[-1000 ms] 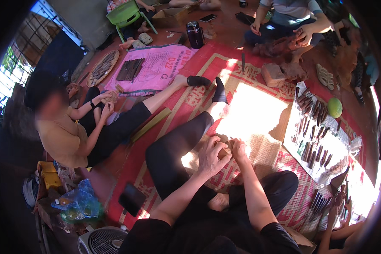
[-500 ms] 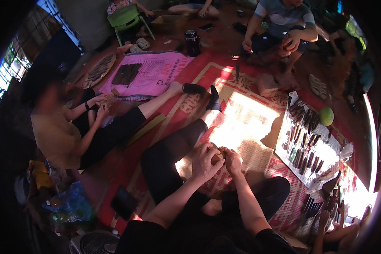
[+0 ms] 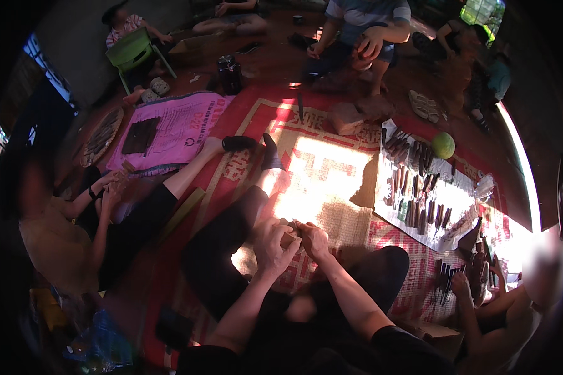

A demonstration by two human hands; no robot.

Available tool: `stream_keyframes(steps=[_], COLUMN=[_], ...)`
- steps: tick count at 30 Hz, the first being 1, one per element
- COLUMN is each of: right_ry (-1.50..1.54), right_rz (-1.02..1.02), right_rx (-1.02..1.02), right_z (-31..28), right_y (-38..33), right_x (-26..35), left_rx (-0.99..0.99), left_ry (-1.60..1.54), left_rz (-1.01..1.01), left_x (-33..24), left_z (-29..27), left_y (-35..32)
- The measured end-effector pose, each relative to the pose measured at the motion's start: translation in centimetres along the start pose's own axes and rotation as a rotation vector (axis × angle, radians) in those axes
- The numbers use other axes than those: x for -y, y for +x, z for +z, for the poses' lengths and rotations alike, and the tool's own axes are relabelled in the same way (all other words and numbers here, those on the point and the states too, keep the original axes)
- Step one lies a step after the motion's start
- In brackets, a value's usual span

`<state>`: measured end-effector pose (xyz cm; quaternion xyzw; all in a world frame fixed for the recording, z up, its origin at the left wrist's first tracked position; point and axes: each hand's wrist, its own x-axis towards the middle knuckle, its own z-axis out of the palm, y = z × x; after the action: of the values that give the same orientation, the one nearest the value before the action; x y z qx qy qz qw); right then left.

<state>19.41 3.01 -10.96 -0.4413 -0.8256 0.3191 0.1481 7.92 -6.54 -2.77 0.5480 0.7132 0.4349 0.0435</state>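
My left hand (image 3: pixel 274 250) is wrapped round a small brown block-like piece (image 3: pixel 288 238), mostly hidden by the fingers, so its kind does not show. Close against it, my right hand (image 3: pixel 314 242) is closed, thumb and fingertips pinched at the piece's edge. Whatever the right fingers grip is too small to make out. Both hands meet above the patterned red and straw-coloured mat (image 3: pixel 350 220), between my bent legs.
On the right, a white sheet (image 3: pixel 391 209) bears rows of dark brown sticks, with a green round fruit (image 3: pixel 443 145) beside them. A pink sack (image 3: pixel 169 128) lies at far left. People sit on both sides and ahead. A dark flask (image 3: pixel 229 75) stands beyond.
My view has swung right, so the surroundings sit further left in the picture and a person at lower right shows more. My hands stay together round the brown piece.
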Motion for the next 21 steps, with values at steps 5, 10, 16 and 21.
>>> stream_keyframes(steps=[5,10,16,21], right_ry=[-0.110,-0.044,-0.147,-0.245], right_rz=[-0.101,-0.034,-0.101,-0.057], right_rx=[0.034,-0.013,0.038,0.019], right_z=[2.0,0.1,0.9,2.0], right_y=[3.5,1.3,2.3,3.2], right_x=[-3.3,0.1,-0.6,-2.5], left_rx=[0.081,-0.020,0.010,-0.033], left_ry=[-0.026,-0.034,-0.044,-0.054], left_rz=[0.047,-0.004,0.021,0.014], left_x=[-1.1,-0.3,-0.3,-0.2], left_z=[0.2,-0.7,-0.8,-0.2], left_y=[-0.1,-0.1,0.2,-0.2])
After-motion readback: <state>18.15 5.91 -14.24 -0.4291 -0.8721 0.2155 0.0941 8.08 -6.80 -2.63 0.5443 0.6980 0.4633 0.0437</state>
